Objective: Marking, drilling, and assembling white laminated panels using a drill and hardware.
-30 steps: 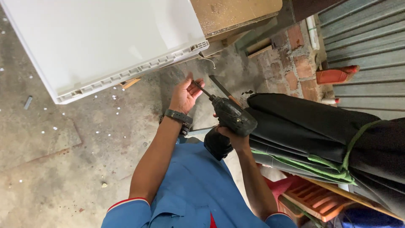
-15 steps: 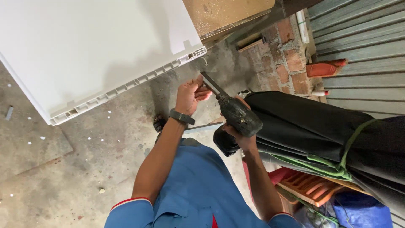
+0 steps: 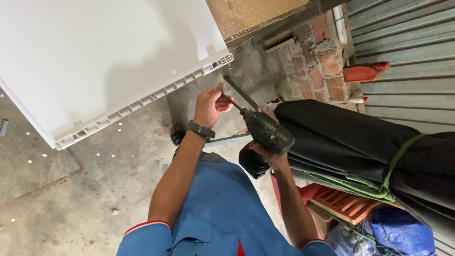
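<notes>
Workshop, concrete floor, roller shutter, brick wall

We see the white panel now fill more of the upper left of the frame than before. The cordless drill has turned, so its bit points up left into the left hand, whose fingers now close around the bit. The orange bit seen before is hidden.

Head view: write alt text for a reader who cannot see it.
A person's right hand grips a dark cordless drill while the left hand pinches its bit. A white hollow panel lies ahead over a concrete floor.
</notes>
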